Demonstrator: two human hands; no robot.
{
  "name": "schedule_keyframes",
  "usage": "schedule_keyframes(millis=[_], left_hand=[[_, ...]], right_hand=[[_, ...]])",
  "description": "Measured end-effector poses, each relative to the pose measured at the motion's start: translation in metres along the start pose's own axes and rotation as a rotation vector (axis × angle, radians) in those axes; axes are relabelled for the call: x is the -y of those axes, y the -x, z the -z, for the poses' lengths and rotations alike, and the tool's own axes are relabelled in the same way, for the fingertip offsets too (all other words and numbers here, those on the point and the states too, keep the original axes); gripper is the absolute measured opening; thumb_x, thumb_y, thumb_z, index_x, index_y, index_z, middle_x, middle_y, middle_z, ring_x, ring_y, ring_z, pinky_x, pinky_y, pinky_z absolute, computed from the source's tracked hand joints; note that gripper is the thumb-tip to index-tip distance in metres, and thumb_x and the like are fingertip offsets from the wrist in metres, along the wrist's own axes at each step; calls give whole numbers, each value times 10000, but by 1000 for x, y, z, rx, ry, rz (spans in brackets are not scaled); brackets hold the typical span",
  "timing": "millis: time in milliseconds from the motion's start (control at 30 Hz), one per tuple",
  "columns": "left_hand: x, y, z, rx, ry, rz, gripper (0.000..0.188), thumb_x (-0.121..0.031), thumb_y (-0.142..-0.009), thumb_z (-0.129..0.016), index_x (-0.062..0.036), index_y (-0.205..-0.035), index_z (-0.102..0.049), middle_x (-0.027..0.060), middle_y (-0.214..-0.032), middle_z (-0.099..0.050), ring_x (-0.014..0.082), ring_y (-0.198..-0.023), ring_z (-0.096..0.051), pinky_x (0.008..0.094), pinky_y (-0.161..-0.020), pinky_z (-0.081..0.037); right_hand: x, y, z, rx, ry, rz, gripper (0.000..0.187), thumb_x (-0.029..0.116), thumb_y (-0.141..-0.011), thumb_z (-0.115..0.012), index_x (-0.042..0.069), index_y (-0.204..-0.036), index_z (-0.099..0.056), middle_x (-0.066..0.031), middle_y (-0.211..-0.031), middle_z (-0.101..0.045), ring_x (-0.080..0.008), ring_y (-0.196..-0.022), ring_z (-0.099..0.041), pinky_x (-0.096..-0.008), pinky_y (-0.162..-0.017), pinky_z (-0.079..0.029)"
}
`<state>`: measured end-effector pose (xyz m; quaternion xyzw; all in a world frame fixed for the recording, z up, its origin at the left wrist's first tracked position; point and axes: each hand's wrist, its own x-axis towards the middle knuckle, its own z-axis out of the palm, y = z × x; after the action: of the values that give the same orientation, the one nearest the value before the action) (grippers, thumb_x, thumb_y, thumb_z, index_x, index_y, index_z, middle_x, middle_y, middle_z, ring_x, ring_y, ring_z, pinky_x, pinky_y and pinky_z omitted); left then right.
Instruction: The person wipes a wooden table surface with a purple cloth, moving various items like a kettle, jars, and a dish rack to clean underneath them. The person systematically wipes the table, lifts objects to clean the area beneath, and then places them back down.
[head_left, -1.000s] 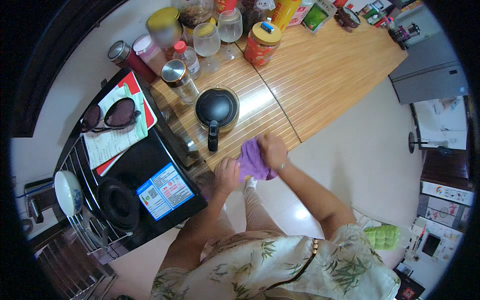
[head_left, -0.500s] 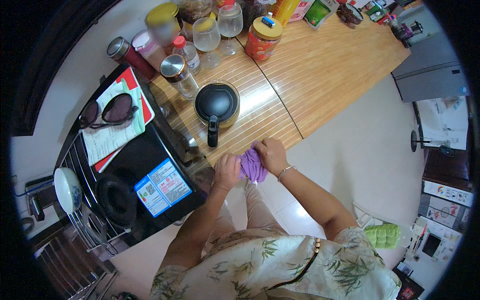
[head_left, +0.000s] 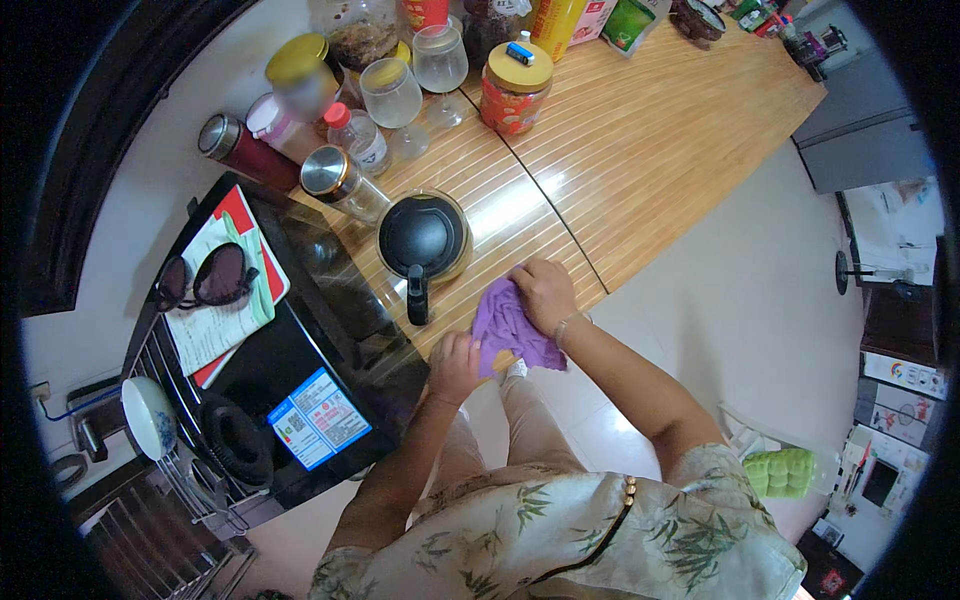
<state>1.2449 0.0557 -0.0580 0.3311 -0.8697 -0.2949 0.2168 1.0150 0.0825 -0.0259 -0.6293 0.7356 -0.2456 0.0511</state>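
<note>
Well, the left hand [head_left: 455, 367] and right hand [head_left: 546, 297] are both gripping one purple cloth [head_left: 513, 325] at the near edge of the desk [head_left: 680, 140]. It is looking soft, light and floppy, so its edges are likely good for holding. One black-lidded jug [head_left: 424, 234] and two stemmed glasses [head_left: 392, 95] are standing past it.

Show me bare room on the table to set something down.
Widest: table right of the dark seam, up to the green pouch. Narrower: between seam and black-lidded pitcher, beyond the purple cloth. Crowded: far left, around stemmed glasses and red-capped bottle.
</note>
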Motion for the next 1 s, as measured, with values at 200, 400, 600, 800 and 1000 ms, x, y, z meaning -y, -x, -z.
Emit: schedule_keyframes(millis=[200,400,600,800,1000], left_hand=[[3,2,-6,-40,-29,-54,160,-174,-899,-554,-24,-953,-542,179,-907,-579,374,-827,-565,480,-725,-455],[3,2,-2,-23,-41,-25,143,-132,-885,-560,-11,-957,-539,205,-923,-578,396,-841,-566,497,-733,-461],[-9,-8,-1,-32,0,-24,151,-155,-889,-564,-6,-910,-552,196,-904,-569,394,-837,-561,487,-744,-446],[-3,-1,4,-40,9,-30,165,-178,-896,-540,-23,-951,-548,170,-907,-563,370,-850,-551,474,-752,-435],[-10,-9,0,-10,-16,-18,182,-182,-895,-541,-19,-973,-558,175,-917,-570,368,-847,-557,472,-751,-437]], right_hand=[[14,-51,-25,-61,15,-54,133,158,-777,-563,99,-841,-664,-106,-750,-544,-293,-774,-574,-417,-661,-443],[18,-16,-19,15,15,32,172,176,-804,-544,124,-871,-693,-103,-746,-555,-297,-754,-580,-429,-655,-444],[-11,-67,-9,-20,197,-196,160,188,-794,-556,141,-841,-701,-136,-753,-592,-310,-756,-601,-422,-640,-465],[-11,53,24,-56,127,-233,99,120,-741,-599,87,-803,-668,-138,-720,-563,-343,-719,-585,-453,-613,-465],[-43,-48,6,-137,221,-228,143,145,-787,-547,96,-838,-671,-157,-745,-567,-346,-728,-588,-450,-651,-467]])
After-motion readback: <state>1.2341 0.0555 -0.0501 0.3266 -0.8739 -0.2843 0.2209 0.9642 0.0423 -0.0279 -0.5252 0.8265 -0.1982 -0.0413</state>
